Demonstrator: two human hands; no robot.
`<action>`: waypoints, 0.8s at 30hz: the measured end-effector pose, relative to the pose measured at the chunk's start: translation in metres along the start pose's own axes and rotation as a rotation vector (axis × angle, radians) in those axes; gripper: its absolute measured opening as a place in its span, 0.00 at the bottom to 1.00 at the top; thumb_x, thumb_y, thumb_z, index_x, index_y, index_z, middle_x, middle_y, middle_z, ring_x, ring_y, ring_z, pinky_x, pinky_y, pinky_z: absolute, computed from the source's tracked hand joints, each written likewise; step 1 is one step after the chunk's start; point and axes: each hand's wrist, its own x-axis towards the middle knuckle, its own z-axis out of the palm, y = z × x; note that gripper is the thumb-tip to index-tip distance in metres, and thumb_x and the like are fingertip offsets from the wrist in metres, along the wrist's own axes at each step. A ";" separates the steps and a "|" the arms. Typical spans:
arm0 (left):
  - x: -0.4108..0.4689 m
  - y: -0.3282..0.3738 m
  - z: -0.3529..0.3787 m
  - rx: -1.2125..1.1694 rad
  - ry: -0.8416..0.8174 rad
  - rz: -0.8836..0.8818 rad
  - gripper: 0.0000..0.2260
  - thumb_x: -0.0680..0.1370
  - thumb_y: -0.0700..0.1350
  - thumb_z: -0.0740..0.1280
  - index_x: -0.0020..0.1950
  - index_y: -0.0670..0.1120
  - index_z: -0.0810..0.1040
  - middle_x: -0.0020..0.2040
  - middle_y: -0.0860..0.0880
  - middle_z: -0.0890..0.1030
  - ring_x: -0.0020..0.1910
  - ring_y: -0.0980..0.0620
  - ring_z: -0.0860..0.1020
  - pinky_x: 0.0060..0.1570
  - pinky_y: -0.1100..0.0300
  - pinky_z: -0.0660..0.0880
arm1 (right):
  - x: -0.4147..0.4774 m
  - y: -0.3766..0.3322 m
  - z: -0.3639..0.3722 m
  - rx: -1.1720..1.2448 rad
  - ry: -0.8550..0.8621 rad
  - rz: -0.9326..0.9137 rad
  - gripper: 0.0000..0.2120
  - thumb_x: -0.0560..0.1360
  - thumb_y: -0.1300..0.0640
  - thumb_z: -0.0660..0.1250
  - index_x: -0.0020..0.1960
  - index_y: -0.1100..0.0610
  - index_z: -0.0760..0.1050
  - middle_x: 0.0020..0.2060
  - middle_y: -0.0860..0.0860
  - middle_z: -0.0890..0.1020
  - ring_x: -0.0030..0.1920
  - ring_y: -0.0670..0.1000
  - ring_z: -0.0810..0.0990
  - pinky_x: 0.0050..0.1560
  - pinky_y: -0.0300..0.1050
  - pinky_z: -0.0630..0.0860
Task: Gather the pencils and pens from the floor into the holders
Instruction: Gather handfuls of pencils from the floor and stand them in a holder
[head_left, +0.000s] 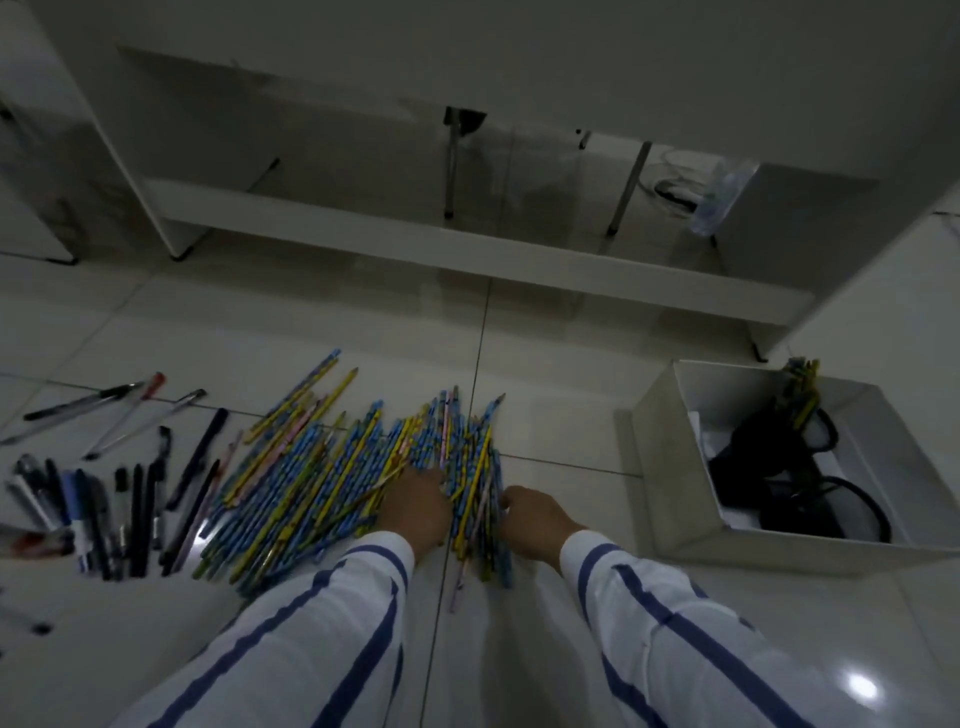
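Note:
A big heap of blue, yellow and pink pencils (332, 467) lies on the tiled floor in front of me. My left hand (415, 506) rests on the heap's right part, fingers curled into the pencils. My right hand (535, 519) presses against the right side of a narrower bunch of pencils (475, 483) between both hands. Several dark pens (119, 499) lie in a row to the left. A white box (670, 467) at the right holds black holders (763, 457), one with several pencils (800, 384) standing in it.
A white desk (467, 254) with a low crossbar and metal legs stands ahead. A plastic bag (722, 197) and cable lie under it at the right. More pens (104, 410) are scattered at the far left. Bare tiles lie near my sleeves.

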 end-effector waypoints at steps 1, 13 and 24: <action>0.001 -0.002 0.003 0.073 0.009 0.030 0.21 0.77 0.41 0.61 0.71 0.47 0.70 0.71 0.42 0.68 0.66 0.42 0.71 0.63 0.54 0.71 | 0.006 0.001 0.008 0.053 0.000 0.048 0.15 0.78 0.56 0.60 0.61 0.63 0.71 0.60 0.60 0.77 0.58 0.59 0.76 0.49 0.44 0.72; -0.005 -0.033 0.007 0.253 -0.060 0.073 0.11 0.76 0.48 0.65 0.56 0.46 0.72 0.55 0.44 0.76 0.52 0.45 0.78 0.51 0.51 0.77 | 0.032 -0.012 0.057 0.344 0.227 0.178 0.18 0.75 0.53 0.65 0.60 0.60 0.67 0.57 0.60 0.74 0.54 0.61 0.77 0.51 0.50 0.76; 0.004 -0.026 0.006 0.255 -0.107 0.012 0.09 0.78 0.45 0.62 0.52 0.41 0.78 0.52 0.43 0.80 0.49 0.44 0.80 0.46 0.54 0.77 | 0.035 -0.007 0.050 0.295 0.200 0.095 0.09 0.76 0.55 0.63 0.52 0.60 0.70 0.53 0.61 0.78 0.53 0.59 0.78 0.45 0.42 0.71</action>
